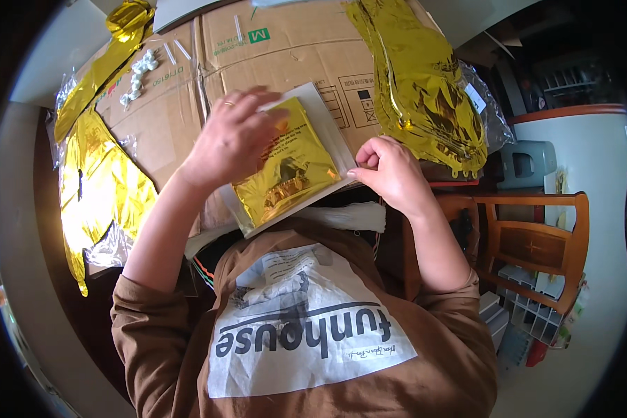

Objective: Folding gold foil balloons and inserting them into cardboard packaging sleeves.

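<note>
Foil packet (pixel 296 164) lay in 1 clear sleeve (pixel 327 118) on cardboard (pixel 285 63). Right hand (pixel 390 171) pinched the sleeve's right corner, thumb to forefinger; left hand (pixel 233 143) overhung the packet's left side, fingers loosely spread, contact undetermined.

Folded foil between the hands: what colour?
The folded foil is shiny gold, clearest in the head view.

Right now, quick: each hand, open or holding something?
Left hand: open, over the gold packet.
Right hand: curled at the edge of the clear bag; grip unclear.
</note>
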A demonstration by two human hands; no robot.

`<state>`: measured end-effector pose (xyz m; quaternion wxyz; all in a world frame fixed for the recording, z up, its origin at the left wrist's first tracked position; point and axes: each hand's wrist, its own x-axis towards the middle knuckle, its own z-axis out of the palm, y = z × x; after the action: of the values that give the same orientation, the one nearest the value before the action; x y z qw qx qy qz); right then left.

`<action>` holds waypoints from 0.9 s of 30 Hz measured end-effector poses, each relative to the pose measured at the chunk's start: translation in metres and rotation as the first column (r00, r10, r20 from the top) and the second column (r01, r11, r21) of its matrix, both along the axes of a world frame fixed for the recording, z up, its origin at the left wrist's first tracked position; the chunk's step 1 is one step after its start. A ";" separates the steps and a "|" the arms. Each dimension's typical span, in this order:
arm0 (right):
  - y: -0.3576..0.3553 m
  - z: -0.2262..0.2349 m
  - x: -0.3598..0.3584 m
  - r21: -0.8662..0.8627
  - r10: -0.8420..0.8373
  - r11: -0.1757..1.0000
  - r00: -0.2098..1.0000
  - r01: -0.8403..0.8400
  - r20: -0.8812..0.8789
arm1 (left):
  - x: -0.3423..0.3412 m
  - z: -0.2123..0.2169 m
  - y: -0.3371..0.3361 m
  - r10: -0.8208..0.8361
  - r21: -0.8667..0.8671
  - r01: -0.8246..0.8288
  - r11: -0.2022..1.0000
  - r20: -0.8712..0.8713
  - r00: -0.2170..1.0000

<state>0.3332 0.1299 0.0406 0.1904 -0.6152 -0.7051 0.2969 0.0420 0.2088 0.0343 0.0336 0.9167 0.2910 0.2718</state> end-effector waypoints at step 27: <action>-0.038 -0.018 0.012 0.621 0.355 0.699 0.926 -0.354 0.128 | 0.019 -0.032 -0.004 -0.169 -0.110 0.168 0.980 -0.001 0.986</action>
<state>0.3453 0.0922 0.0222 0.3262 -0.3670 -0.8681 0.0732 0.0605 0.2044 0.0024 0.1052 0.9362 0.2272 0.2467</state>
